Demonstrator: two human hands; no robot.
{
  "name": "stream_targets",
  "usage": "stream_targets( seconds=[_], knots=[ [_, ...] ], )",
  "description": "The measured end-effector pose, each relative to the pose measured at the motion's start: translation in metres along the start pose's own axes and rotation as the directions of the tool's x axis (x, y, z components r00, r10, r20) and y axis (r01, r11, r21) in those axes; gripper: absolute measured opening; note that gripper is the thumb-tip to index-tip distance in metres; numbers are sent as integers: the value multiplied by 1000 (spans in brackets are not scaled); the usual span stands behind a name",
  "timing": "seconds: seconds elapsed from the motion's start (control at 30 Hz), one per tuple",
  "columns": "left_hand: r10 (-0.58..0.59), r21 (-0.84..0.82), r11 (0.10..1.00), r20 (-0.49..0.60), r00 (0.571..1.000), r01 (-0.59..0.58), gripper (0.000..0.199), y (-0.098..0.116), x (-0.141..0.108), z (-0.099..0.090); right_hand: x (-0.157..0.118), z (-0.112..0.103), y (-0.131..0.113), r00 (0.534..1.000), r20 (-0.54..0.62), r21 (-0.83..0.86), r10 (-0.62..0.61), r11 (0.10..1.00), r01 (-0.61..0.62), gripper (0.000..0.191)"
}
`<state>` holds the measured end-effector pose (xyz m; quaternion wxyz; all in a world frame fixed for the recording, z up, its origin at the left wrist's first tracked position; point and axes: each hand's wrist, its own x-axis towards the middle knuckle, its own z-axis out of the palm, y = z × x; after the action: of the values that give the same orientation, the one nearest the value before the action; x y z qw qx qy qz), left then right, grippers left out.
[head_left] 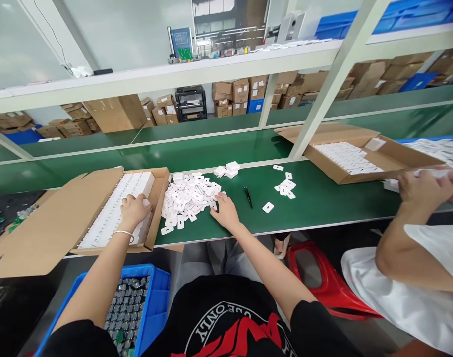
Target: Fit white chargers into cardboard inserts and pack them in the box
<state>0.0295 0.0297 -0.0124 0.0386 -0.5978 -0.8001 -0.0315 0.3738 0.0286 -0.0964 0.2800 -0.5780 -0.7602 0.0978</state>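
Note:
My left hand [135,212] is over an open cardboard box [158,210], fingers closed on a small white plastic piece [146,203] near the thumb. Rows of white plastic pieces [113,210] fill much of that box. My right hand [226,212] reaches the right edge of a heap of flat white plates with slots [189,196]. Its thumb and fingers are apart, touching plates there; the fingertips are partly hidden. Several white blocks [231,169] are stacked behind the heap. Black tweezers [248,197] lie to the right of my right hand.
Loose white plates [286,187] lie farther right on the green bench [237,223]. Another open box [392,153] stands by a co-worker's hands [425,191]. A blue crate [159,292] is below on the left, a red stool [323,277] on the right. A shelf post [330,84] rises from the bench.

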Motion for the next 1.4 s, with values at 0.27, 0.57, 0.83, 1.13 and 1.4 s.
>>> stream_targets(
  seconds=[0.27,0.57,0.83,1.13,1.4],
  knots=[
    [35,20,999,18,999,-35,41,19,8,-14,6,-20,33,999,-43,-7,-24,1000,24,43],
    [362,-105,916,-196,911,-387,40,199,29,-26,9,-13,58,990,-144,42,12,999,-6,25],
    [369,-253,905,61,928,-343,46,332,92,22,5,-16,61,966,-253,37,56,998,-48,28],
    [434,-507,768,-39,900,-392,41,274,86,12,4,-16,59,962,-255,92,96,993,-74,31],
    [401,-781,96,-538,742,-618,52,229,-23,-20,1,-23,56,940,-301,246,158,966,-83,28]
  ],
)
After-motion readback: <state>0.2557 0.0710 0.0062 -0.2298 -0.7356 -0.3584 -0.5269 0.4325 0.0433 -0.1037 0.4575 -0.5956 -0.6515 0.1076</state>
